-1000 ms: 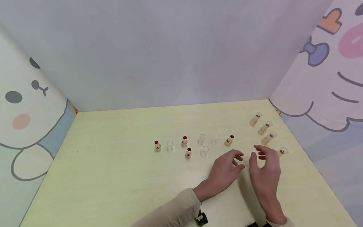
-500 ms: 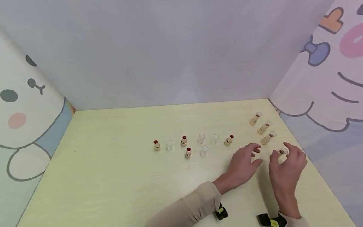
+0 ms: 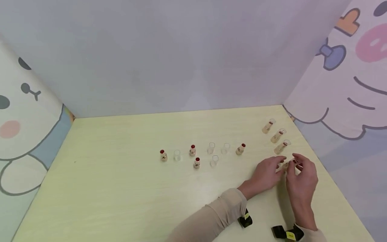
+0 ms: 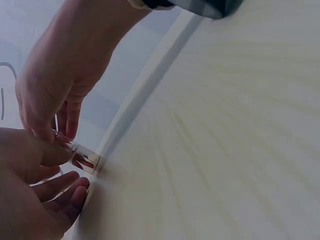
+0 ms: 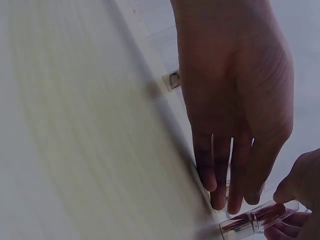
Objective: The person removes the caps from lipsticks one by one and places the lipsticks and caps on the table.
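A gold lipstick with a clear cap (image 3: 285,165) stands at the table's right side, between my two hands. My right hand (image 3: 303,178) pinches it by the cap, thumb and fingers about the clear part, as the right wrist view shows at the lipstick (image 5: 252,220). My left hand (image 3: 266,174) is just left of its gold base. Its fingers are extended and loosely bent around the near side; whether they touch the base I cannot tell. In the left wrist view the lipstick's base (image 4: 86,161) shows beside my left thumb.
Several capped lipsticks (image 3: 276,136) stand in a row behind my hands. Further left are uncapped red lipsticks (image 3: 192,150), another red lipstick (image 3: 241,149) and clear caps (image 3: 214,160). A grey wall (image 3: 181,67) closes the table's back edge, with printed walls at both sides.
Both hands have moved right across the table to the nearest capped lipstick. My right hand, free earlier, now pinches its cap, and my left hand has come close to its base.
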Motion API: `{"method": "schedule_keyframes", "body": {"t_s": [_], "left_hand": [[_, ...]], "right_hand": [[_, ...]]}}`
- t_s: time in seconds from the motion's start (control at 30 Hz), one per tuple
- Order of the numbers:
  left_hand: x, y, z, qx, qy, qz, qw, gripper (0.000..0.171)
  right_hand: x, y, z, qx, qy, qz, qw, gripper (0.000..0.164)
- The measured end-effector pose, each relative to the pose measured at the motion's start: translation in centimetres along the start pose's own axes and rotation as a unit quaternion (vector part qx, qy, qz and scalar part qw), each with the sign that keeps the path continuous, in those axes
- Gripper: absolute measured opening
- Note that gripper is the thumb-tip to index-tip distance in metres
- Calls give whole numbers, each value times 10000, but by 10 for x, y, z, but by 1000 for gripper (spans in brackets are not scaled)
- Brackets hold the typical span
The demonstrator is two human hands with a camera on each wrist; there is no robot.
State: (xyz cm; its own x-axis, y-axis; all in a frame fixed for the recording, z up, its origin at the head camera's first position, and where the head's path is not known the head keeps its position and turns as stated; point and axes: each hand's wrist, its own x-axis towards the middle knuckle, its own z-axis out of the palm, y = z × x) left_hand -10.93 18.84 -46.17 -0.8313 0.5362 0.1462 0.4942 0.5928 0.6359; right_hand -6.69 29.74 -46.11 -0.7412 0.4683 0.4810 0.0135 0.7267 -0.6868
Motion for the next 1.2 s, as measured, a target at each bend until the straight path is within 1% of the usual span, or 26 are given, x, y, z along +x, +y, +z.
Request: {"method": "schedule_keyframes", "body": {"t_s": [0.1,0.2,0.37,0.53,0.63,0.7,0.8,0.87,1.0,1.07,1.13,1.2], "left_hand": [[5,-2,4,227,-23,150,9996,40],[8,-2,6,250,8,231,9994,35],[6,-1,7,119,189,-22,9997,30],[5,0,8,177,357,-161,9991,24],[4,1,5,239,475,-130,9985,21],[2,3,1,255,554,-59,9981,20],[0,4,-12,264,609,68,9978,21],[-2,6,-24,215,603,131,9979,22],[-8,7,-52,163,541,251,9981,22],[-14,6,-66,208,564,340,9976,22],[-19,3,-78,332,630,461,9964,22],[-25,1,-90,588,749,584,9937,22]], "right_hand": [[0,0,1,34,-3,23,10000,28],[-1,-1,0,83,18,90,9999,28],[-2,-4,1,154,5,132,9998,29],[-3,-5,0,275,33,119,9995,28],[-3,-9,-2,385,49,148,9991,28],[-3,-11,-4,525,63,216,9984,28],[-1,-15,-7,1049,32,291,9941,29],[1,-19,-8,1532,-25,266,9878,32],[5,-28,-10,2474,-189,113,9687,34],[5,-32,-9,3082,-285,22,9509,34],[5,-37,-8,3498,-388,-127,9359,34],[4,-42,-6,3857,-545,-367,9203,35]]}}
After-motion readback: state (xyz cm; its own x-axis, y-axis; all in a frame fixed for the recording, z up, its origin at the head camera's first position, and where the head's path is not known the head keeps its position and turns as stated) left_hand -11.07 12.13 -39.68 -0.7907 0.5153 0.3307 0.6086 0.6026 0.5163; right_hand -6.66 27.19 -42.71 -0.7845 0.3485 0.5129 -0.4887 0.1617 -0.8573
